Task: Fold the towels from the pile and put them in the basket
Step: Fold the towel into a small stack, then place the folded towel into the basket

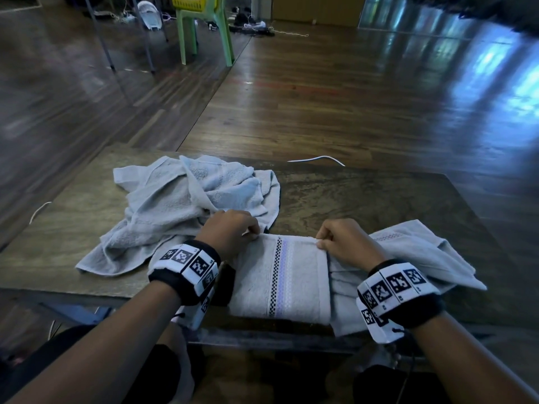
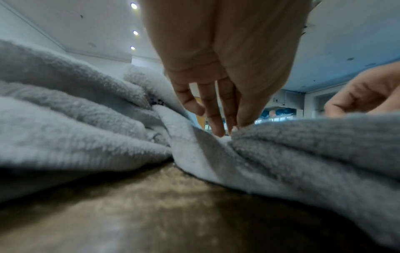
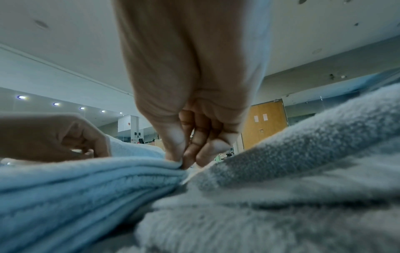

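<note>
Head view: basket [image 1: 194, 2] on chair; wrist views: fingers [image 3: 176, 150] pinching towel [image 3: 86, 179].

Glossy wood floor [image 1: 350, 91], green chair [image 1: 204, 33]

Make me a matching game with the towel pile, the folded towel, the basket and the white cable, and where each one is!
Things:
1. pile
2. folded towel
3. basket
4. cable

Places:
A. on the green chair
B. on the floor just past the table's far edge
C. on the table, left of the hands
D. on the table, pinched at its far corners by both hands

Pairs: 1-C, 2-D, 3-A, 4-B
</note>
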{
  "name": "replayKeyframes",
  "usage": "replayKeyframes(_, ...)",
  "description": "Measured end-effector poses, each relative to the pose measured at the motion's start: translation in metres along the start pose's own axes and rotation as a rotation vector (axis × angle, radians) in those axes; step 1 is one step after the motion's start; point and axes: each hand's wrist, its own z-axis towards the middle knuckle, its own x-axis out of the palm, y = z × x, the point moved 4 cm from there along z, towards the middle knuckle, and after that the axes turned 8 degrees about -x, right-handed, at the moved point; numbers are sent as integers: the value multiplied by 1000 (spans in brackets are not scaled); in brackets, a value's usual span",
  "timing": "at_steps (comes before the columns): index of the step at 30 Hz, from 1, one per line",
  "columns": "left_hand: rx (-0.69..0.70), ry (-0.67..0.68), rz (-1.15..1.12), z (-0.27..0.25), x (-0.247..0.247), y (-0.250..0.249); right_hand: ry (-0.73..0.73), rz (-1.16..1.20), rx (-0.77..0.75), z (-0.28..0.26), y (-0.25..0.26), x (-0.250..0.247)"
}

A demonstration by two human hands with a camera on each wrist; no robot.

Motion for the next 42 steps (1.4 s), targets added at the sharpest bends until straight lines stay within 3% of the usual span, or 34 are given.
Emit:
replayKeyframes(5,-6,37,85,5,0,-1,-37,-50,-126,-3,5,0)
replayKeyframes(13,-99,-1,95,10,3,-6,-106,-15,-80,-2,-1,1)
replayKeyframes(18,-51,-60,95,-5,-2,-22,-158,-279,-140,-8,10,10)
replayKeyframes(22,28,22,146,-34,12,-44,-109,-555,-108,-24,26,18)
replayKeyframes(27,-85,142,100,-62,53,-46,6,-383,66,-48,36,39)
replayKeyframes(36,-248,89,51,-59,65,-29,33,-334,140,-56,28,64)
replayKeyframes(39,-305,69,55,-61,60,-18,0,-344,155,-58,22,55)
replayKeyframes(42,-343,-43,75,-68,48,-10,-153,-326,216,-65,16,36)
